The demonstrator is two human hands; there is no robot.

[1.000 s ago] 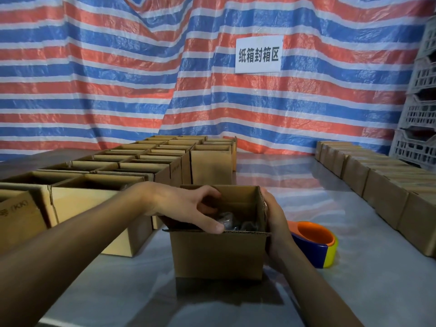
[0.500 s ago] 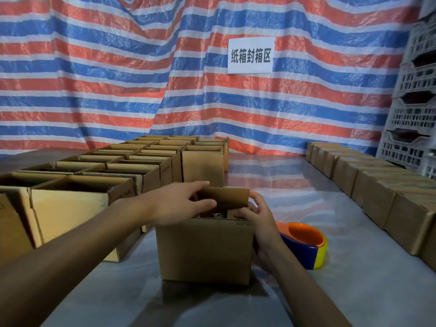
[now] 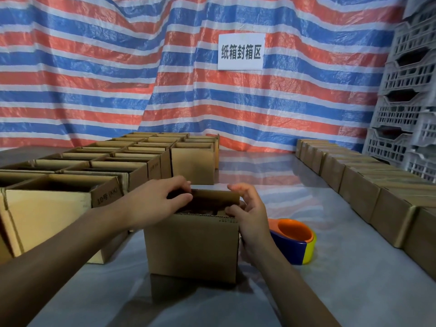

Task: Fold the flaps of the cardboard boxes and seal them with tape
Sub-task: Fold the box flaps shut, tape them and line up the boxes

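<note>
A brown cardboard box point(image 3: 191, 246) was seen standing upright on the near middle of the table point(image 3: 330, 291), which was covered with a pale glossy sheet. The far flap point(image 3: 215, 197) of this box was raised and tilted toward the near side, and the top was not yet closed. The left end of this flap was pinched by the left hand point(image 3: 155, 201), with the fingers curled over its upper edge and the thumb laid on its near face. The right hand point(image 3: 250, 215) was placed at the right top corner of the box, with the thumb point(image 3: 232, 211) pressed on the right top edge and the bent fingers beside the right end of the far flap; whether anything was really grasped by it could not be told. A tape dispenser point(image 3: 295, 239) in orange, blue and yellow was lying just right of the box, near the right wrist, untouched. Rows of open boxes point(image 3: 47, 208) were set on the left, and a row of closed boxes point(image 3: 358, 185) was lined along the right. At the far side a striped tarpaulin point(image 3: 94, 79) with a white sign point(image 3: 240, 51) was hung, and grey plastic crates point(image 3: 408, 90) were stacked at the far right.
</note>
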